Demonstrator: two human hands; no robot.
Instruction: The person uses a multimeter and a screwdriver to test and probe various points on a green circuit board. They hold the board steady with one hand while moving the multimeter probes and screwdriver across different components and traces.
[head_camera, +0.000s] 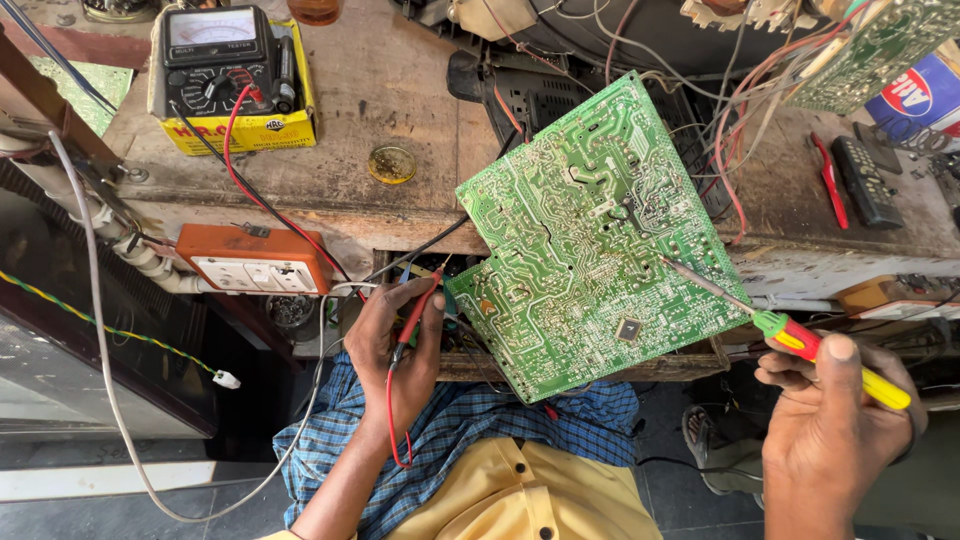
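Yellow box (240, 132) under meter top left, blue-red-white packet (915, 95) top right

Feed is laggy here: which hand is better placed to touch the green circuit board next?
Probably the right hand: its screwdriver tip already lies on the circuit board. The left hand holds a red probe at the board's lower left edge.

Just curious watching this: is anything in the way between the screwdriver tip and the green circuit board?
Nothing visible. The right hand holds the screwdriver, and its metal shaft runs clear to the circuit board, the tip resting on the board's right side. The left hand and its red probe sit at the opposite edge.
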